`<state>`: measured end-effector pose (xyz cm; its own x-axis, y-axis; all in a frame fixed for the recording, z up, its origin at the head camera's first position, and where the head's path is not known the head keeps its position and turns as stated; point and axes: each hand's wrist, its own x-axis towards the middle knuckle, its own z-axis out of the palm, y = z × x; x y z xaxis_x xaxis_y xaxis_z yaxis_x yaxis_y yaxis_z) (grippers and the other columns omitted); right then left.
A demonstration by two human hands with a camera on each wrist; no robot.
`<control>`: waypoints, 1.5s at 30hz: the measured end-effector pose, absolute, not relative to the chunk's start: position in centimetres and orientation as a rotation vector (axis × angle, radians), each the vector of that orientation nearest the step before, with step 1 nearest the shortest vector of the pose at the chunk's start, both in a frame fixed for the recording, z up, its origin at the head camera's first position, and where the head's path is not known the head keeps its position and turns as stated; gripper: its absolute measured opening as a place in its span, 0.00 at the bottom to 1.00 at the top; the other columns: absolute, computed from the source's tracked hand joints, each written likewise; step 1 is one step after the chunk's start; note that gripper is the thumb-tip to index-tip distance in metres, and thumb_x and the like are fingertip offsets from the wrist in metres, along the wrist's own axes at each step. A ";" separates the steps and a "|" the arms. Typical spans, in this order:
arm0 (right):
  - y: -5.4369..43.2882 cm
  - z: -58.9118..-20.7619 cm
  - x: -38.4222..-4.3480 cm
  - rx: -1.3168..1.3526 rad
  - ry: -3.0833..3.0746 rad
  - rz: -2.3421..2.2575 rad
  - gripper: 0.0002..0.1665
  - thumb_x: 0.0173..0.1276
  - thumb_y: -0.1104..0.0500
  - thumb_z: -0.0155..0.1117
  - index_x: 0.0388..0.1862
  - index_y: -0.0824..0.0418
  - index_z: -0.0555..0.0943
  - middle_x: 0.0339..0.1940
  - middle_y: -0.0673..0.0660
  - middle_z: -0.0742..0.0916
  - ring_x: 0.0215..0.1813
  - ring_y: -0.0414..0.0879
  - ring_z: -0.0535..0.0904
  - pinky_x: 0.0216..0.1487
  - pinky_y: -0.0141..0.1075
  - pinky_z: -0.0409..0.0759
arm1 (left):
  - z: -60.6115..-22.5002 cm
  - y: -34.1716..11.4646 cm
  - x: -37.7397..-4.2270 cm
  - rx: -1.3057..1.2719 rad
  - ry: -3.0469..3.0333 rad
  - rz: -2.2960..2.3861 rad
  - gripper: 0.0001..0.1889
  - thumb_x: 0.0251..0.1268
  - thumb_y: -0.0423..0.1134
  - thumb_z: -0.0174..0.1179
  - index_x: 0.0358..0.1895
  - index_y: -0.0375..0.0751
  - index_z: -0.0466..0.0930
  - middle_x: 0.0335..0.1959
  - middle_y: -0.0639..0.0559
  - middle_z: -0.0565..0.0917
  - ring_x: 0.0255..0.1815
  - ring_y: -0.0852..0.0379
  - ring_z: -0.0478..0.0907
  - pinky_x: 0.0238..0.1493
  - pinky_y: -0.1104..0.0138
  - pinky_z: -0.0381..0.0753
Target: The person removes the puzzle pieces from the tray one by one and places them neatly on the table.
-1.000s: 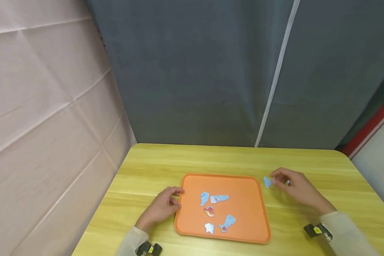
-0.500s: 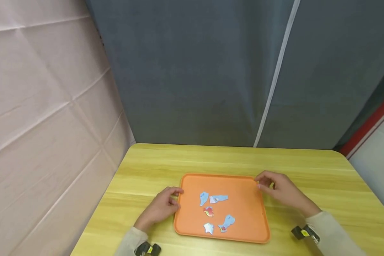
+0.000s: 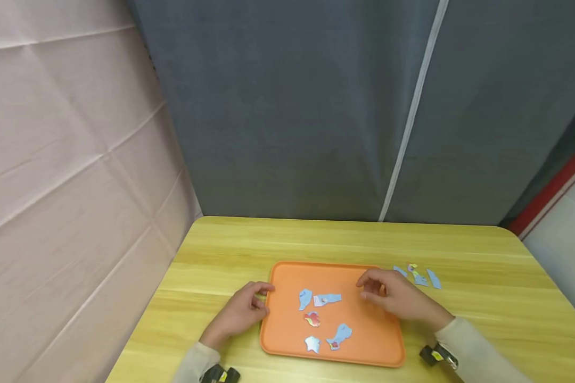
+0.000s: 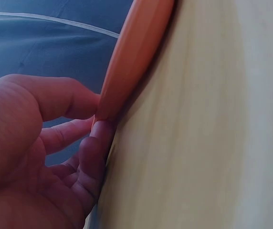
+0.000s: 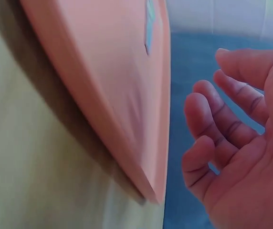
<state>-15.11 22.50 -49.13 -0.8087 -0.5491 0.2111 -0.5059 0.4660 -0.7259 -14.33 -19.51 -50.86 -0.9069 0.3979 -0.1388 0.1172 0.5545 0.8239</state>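
An orange tray [image 3: 369, 348] lies on the table with several small printed puzzle pieces on it. My left hand [image 3: 241, 308] pinches the tray's left rim, thumb and fingers meeting at the edge in the left wrist view. Above the tray's right part hovers my right hand [image 3: 395, 295], fingers loosely bent and holding nothing in the right wrist view. Nearest to its fingertips is a pale blue piece [image 3: 327, 299]. Also on the tray are a curved blue piece [image 3: 305, 299], a red piece [image 3: 312, 318], a whitish piece [image 3: 312, 344] and a long blue piece [image 3: 341, 334].
Beyond the tray's right edge, a blue-and-yellow piece [image 3: 419, 277], a blue piece [image 3: 434, 279] and a partly hidden blue piece [image 3: 400, 270] lie on the wooden table [image 3: 278, 239]. A dark curtain [image 3: 287, 133] hangs behind, a pale cloth [image 3: 67, 186] at left.
My right hand has moved left from the pieces beside the tray to over its right part, uncovering those pieces. The left hand stays at the rim.
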 end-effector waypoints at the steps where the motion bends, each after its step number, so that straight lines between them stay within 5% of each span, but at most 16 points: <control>1: 22.2 -49.2 -15.1 -0.969 2.630 -1.278 0.07 0.76 0.60 0.70 0.50 0.57 0.86 0.36 0.41 0.86 0.37 0.33 0.79 0.36 0.32 0.81 | -50.8 -19.5 -14.4 0.422 2.482 1.286 0.25 0.70 0.31 0.66 0.70 0.43 0.77 0.60 0.44 0.78 0.45 0.55 0.81 0.42 0.69 0.82; 23: 19.1 -50.8 -13.5 -1.190 2.464 -1.221 0.12 0.68 0.60 0.78 0.48 0.53 0.85 0.40 0.48 0.88 0.34 0.33 0.78 0.36 0.28 0.80 | -50.8 -19.2 -14.7 0.416 2.465 1.310 0.25 0.71 0.32 0.66 0.70 0.45 0.77 0.60 0.44 0.78 0.46 0.55 0.81 0.42 0.69 0.82; 45: 18.5 -50.7 -12.6 -1.278 2.471 -0.997 0.14 0.65 0.59 0.80 0.50 0.53 0.91 0.34 0.42 0.80 0.29 0.27 0.70 0.36 0.22 0.73 | -51.0 -18.9 -14.4 0.421 2.454 1.317 0.25 0.70 0.32 0.66 0.69 0.45 0.78 0.60 0.44 0.78 0.47 0.54 0.81 0.42 0.69 0.82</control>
